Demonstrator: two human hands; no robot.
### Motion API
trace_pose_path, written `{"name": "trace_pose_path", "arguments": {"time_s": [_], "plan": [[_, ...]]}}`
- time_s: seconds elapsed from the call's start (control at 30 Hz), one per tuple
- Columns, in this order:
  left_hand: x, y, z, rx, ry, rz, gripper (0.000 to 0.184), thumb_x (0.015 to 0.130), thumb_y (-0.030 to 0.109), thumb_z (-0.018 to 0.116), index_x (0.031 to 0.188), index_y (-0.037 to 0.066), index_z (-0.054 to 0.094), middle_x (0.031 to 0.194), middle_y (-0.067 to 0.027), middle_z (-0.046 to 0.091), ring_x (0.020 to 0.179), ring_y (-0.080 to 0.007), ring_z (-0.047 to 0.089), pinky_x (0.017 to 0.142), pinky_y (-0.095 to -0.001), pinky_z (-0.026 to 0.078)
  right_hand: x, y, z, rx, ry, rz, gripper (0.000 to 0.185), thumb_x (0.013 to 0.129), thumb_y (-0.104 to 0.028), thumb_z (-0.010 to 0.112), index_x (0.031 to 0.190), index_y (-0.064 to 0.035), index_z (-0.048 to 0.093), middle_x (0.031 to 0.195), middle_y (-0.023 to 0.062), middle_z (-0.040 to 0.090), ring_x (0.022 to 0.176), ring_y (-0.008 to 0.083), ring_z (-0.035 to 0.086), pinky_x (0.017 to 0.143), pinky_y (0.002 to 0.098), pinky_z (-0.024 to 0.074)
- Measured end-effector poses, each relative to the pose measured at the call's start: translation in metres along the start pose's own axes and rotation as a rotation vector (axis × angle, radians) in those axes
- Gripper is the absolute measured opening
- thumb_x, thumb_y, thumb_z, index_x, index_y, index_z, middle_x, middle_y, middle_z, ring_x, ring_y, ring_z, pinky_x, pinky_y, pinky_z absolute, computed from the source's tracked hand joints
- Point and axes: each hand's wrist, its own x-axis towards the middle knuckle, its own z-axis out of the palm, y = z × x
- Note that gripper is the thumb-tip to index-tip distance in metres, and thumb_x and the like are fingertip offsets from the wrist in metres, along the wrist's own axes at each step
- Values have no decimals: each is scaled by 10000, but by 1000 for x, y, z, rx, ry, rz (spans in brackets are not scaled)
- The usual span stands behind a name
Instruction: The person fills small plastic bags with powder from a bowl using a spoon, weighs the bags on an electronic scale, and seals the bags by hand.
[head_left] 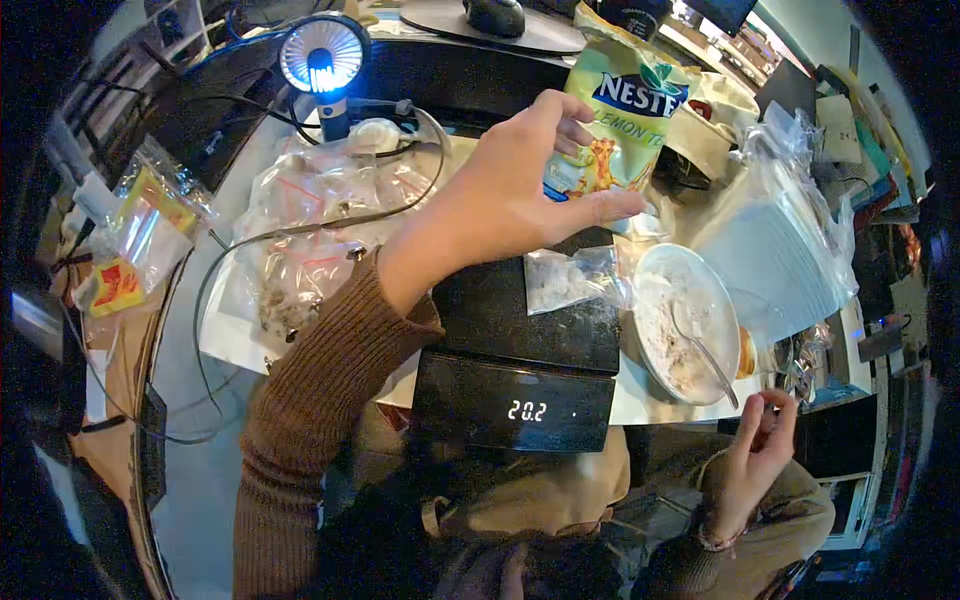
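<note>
My left hand (500,180) is partly hiding the Nestea lemon tea pouch (628,135); the top edge is cropping the mouse (495,17).

Lit fan (322,55) upright, back left. Black mouse (495,16) on grey stand (437,17), behind. Grey cable (285,233) looping left. Yellow-red packet (116,286), far left.

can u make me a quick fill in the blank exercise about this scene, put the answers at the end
1. The black digital scale shows the number ____.
2. The metal spoon rests in the white bowl with its ____ pointing toward the right hand.
3. The Nestea pouch beyond the left hand is labelled ____ tea.
4. In the picture, the white bowl is to the ____ of the black digital scale.

Missing words: 20.2; handle; lemon; right
</note>
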Motion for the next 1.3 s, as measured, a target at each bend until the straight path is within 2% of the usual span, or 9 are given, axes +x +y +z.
{"name": "trace_pose_path", "arguments": {"time_s": [0.13, 0.2, 0.43, 0.53, 0.67, 0.7, 0.8, 0.93, 1.3], "plan": [[-1, -2, 3, -19, -24, 12, 729, 628, 459, 736, 1049, -59, 443, 928, -196, 562, 886, -278, 572, 798, -343, 453, 39, -51, 15, 15, -217, -501, 156, 814, -155, 579, 858, -10, 543, 643, 52, 472, 559, 116, 397, 521, 245, 326], [-1, 0, 2, -8, -14, 47, 713, 632, 452, 734, 1047, -53, 449, 925, -193, 563, 877, -278, 573, 794, -345, 453, 61, -58, 51, -77, -134, -686, 148, 782, -142, 596, 833, -12, 549, 624, 55, 466, 557, 163, 416, 546, 280, 356], [-9, 1, 2, 9, -229, 4, 460, 718, 329, 696, 1007, 14, 526, 893, -117, 596, 842, -190, 574, 786, -317, 446, 90, -65, 92, 189, -374, -580, 113, 762, -78, 605, 797, -13, 520, 697, 91, 479, 658, 211, 481, 606, 326, 379], [-6, 6, -1, -153, -267, -44, 334, 741, 273, 673, 930, 17, 571, 822, -98, 611, 786, -161, 580, 751, -300, 453, 99, -92, 76, 237, -23, -1024, 92, 759, -27, 590, 806, -11, 513, 683, 92, 487, 673, 209, 506, 617, 311, 402], [-3, 16, -4, -248, -162, -36, 191, 765, 195, 640, 829, 17, 613, 741, -74, 623, 724, -120, 585, 697, -273, 457, 110, -109, 66, 225, -38, -1101, 70, 780, -21, 584, 822, -18, 528, 641, 47, 498, 629, 160, 516, 616, 267, 426], [-1, 17, -5, -254, -96, -21, 156, 771, 170, 629, 797, 17, 622, 718, -67, 626, 707, -107, 585, 678, -264, 458, 111, -107, 66, 224, -37, -1101, 70, 780, -21, 584, 822, -18, 528, 641, 47, 498, 629, 160, 516, 616, 267, 426], [0, 17, -7, -283, -62, -43, 148, 778, 164, 619, 800, 18, 623, 725, -63, 625, 696, -94, 575, 656, -259, 455, 113, -98, 70, 553, -318, -581, 73, 799, -45, 594, 842, -14, 543, 690, 15, 530, 644, 104, 514, 626, 216, 427], [0, 14, -4, -281, 3, 13, 130, 786, 144, 605, 801, 16, 621, 719, -53, 622, 680, -83, 562, 639, -253, 451, 114, -94, 71, 724, -491, -463, 72, 816, -66, 593, 847, -12, 557, 740, -7, 555, 664, 70, 518, 627, 195, 425], [-4, 17, -5, -371, -43, 29, 122, 799, 113, 578, 792, -5, 608, 696, -48, 602, 669, -95, 555, 615, -251, 441, 109, -100, 68, 602, -457, -646, 99, 797, -68, 612, 855, 8, 588, 774, 10, 574, 759, 82, 514, 689, 211, 398]]}}
